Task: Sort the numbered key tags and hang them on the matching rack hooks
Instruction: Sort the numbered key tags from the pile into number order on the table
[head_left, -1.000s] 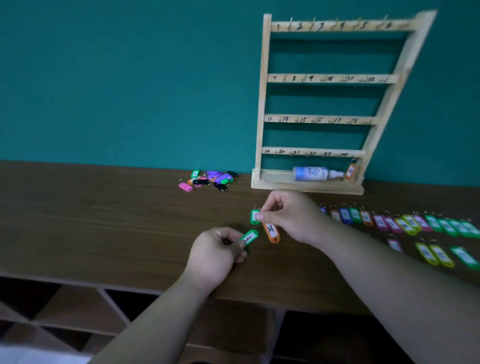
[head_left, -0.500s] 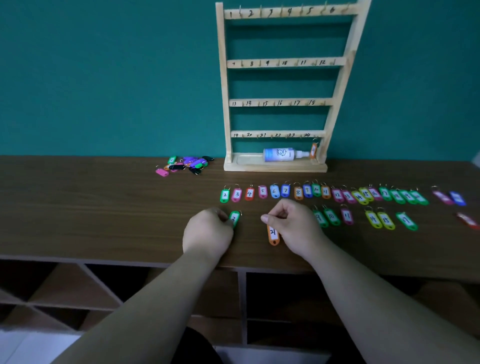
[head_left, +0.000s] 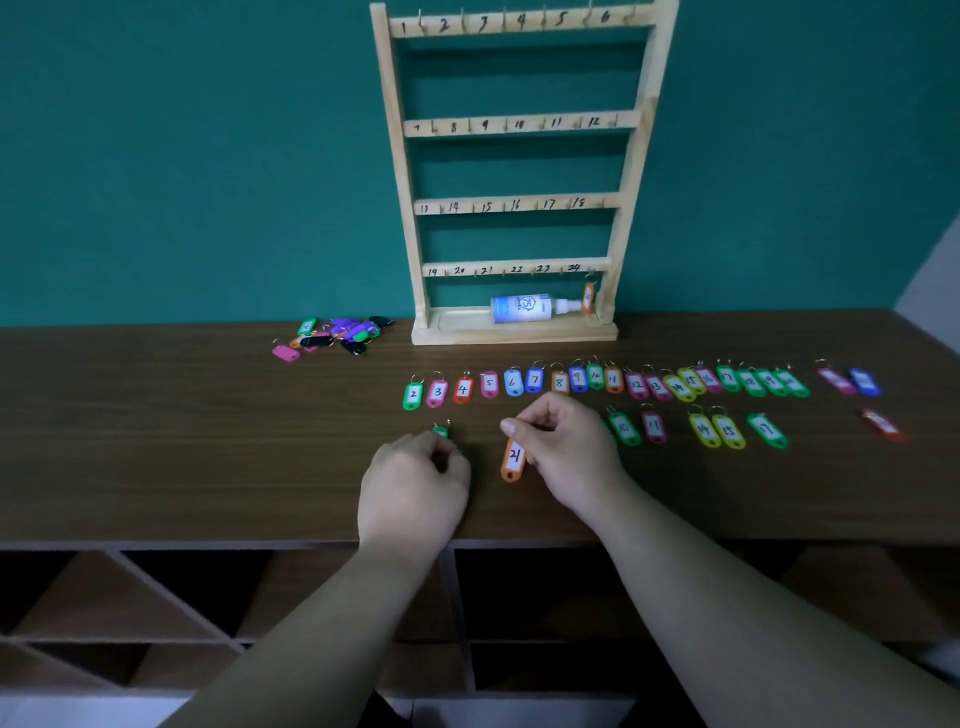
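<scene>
The right hand (head_left: 566, 447) pinches tag 21 (head_left: 513, 460) by its ring end near the table (head_left: 156, 441) front edge, the left hand (head_left: 415, 483) pinches a green tag (head_left: 440, 431) beneath the row (head_left: 511, 383), so a loose pinch could drop 21 off the edge.

left hand (head_left: 415, 483) gripping, right hand (head_left: 566, 447) pinching

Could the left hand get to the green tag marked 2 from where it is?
Probably yes: the green tag marked 2 lies just beyond the left hand with bare table between, though its fingers pinch a second green tag.
</scene>
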